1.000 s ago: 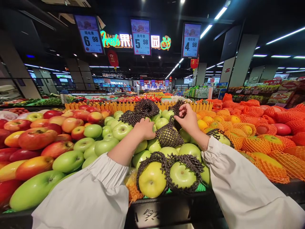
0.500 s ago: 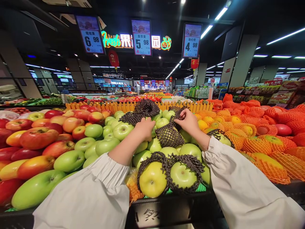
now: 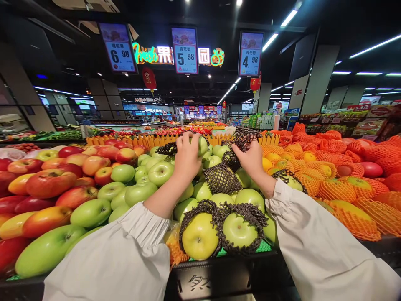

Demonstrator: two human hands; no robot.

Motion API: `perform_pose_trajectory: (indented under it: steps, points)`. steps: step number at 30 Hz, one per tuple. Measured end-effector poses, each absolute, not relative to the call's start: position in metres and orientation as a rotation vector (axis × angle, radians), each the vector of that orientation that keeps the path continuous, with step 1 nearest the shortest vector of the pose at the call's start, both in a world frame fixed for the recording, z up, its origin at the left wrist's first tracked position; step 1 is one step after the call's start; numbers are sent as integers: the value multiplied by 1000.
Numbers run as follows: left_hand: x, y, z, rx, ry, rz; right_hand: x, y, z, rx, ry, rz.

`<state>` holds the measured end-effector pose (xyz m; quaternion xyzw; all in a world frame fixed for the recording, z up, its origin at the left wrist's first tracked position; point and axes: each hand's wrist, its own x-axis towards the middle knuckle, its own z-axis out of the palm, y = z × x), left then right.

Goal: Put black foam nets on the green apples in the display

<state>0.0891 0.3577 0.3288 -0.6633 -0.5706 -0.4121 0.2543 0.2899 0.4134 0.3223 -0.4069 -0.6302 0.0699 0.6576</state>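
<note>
My left hand (image 3: 187,158) is raised over the pile of green apples (image 3: 138,190) and grips one green apple (image 3: 202,145) from behind. My right hand (image 3: 251,156) holds a dark foam net sleeve (image 3: 243,139) bunched up, right beside that apple. Below my hands lies another dark net (image 3: 222,179) over an apple. Two netted green apples (image 3: 200,234) sit at the front of the bin. Both my arms wear white sleeves.
Red and yellow apples (image 3: 46,184) fill the bin on the left. Fruit in orange nets (image 3: 341,184) fills the right bin. An orange picket divider (image 3: 140,140) runs behind. Price signs (image 3: 185,50) hang overhead. A black bin edge (image 3: 219,276) is in front.
My left hand has lifted a green apple up from the pile. My right hand has risen too, carrying the dark net up next to the apple.
</note>
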Motion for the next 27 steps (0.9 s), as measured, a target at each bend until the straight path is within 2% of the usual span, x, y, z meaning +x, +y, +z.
perform_pose_trajectory:
  steps: [7,15,18,27]
  points:
    - [86,361,329,-1778,-1180,-1380,288,413,318,-932,-1637,191]
    - [92,374,321,-1802,-1177,-1666,286,413,315,-539,-1878,434]
    - [92,376,320,-1833,-1140,-1658,285,416,313,-539,-1855,514]
    - [94,366,326,-1877,-873,-1519,284,408,319,-631,-1864,364]
